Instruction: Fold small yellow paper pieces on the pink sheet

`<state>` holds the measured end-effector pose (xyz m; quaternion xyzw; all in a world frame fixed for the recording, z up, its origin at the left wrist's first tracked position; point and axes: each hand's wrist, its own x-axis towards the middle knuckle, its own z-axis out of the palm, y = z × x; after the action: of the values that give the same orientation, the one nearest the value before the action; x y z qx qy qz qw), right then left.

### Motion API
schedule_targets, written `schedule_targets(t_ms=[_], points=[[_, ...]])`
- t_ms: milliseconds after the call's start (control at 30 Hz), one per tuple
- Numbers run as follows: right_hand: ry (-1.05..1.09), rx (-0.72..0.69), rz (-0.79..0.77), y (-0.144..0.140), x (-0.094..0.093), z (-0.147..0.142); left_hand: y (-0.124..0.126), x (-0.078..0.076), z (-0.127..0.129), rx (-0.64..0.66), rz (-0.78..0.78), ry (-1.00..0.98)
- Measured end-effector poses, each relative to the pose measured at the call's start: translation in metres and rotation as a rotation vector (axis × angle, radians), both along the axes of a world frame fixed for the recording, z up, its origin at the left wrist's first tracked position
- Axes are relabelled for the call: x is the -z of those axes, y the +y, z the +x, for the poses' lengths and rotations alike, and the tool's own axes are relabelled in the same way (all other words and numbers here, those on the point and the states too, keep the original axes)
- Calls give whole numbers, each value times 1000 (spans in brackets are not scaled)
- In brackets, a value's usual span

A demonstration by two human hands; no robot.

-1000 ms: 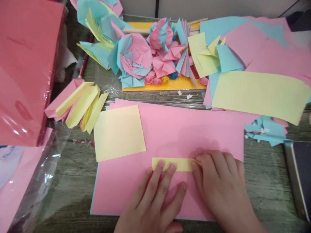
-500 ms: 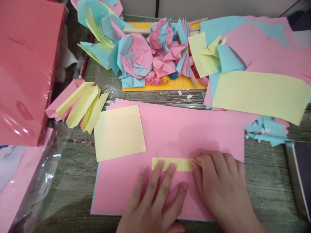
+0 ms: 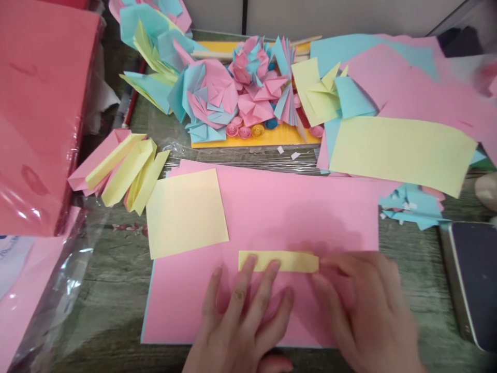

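On the pink sheet (image 3: 272, 207), toward six o'clock, a narrow folded yellow strip (image 3: 278, 261) is lying flat, long side running nine to three. I am pressing my left hand (image 3: 243, 324) down with fingers spread, two fingertips (image 3: 250, 261) resting on the strip's left half. My right hand (image 3: 363, 305), blurred, is sitting at the strip's three o'clock end, fingers bent against it; whether they are pinching it I cannot tell.
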<state>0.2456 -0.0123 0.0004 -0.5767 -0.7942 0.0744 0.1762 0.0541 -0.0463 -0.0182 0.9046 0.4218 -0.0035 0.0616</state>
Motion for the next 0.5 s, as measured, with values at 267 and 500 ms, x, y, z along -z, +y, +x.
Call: schedule_targets(t_ms=[267,500], points=[[386,-359,-157,-18,-8,-27,2,-3,-3,23,-17,14],[452,-318,-173,-28,3,-41,0,1,1,-33,-1,-41]])
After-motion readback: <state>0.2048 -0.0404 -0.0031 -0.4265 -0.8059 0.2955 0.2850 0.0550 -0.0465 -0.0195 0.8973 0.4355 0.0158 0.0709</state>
